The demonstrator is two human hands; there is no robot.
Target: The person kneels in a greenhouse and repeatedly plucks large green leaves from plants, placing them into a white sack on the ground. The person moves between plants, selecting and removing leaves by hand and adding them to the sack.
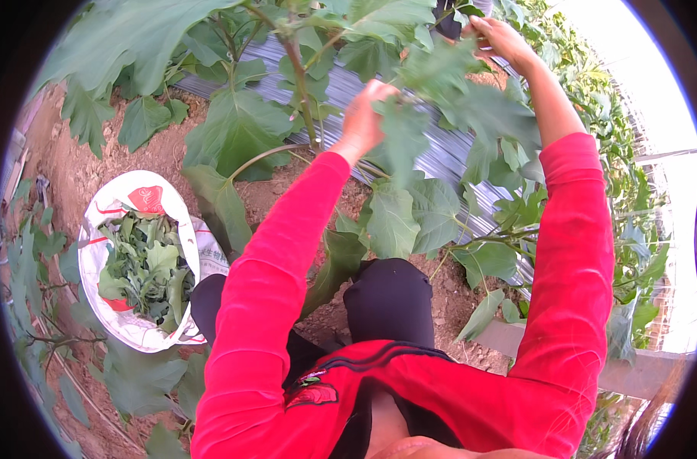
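My left hand (364, 121) is curled in front of an eggplant plant's stem (298, 74). Blurred lobed leaves (404, 140) hang from its fingers. Higher and to the right, my right hand (502, 43) reaches among the foliage with its fingers bent. Another blurred leaf (440, 72) lies between the two hands; whether the right fingers grip anything is unclear. Down to the left stands a white woven sack (88, 269) with its mouth rolled open. Loose green leaves (153, 258) fill the part I can see into.
Silvery plastic mulch film (337, 74) covers the bed under the plants. Broad leaves (391, 221) spread just ahead of my knee (388, 298). Bare brown soil (153, 135) runs along the left. More plants (629, 229) line the right side, and dark clothing (447, 23) shows at the top.
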